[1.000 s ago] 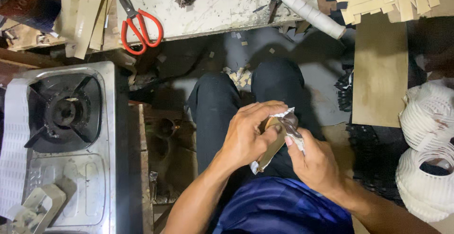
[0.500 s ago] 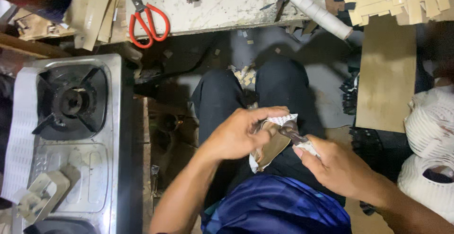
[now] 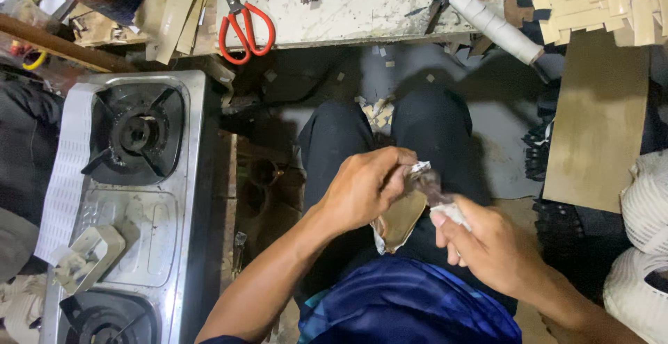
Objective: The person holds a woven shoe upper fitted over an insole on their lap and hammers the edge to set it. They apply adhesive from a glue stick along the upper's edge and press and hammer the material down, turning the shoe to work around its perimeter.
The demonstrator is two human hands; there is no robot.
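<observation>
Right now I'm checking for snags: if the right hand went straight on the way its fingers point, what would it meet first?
The right hand points up-left, so it would probably meet the left hand first, though depth is unclear.

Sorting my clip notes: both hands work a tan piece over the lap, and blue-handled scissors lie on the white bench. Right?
Not quite: the scissors have red handles, as the head view shows. Both the left hand and right hand do hold the tan piece over the lap.
</observation>
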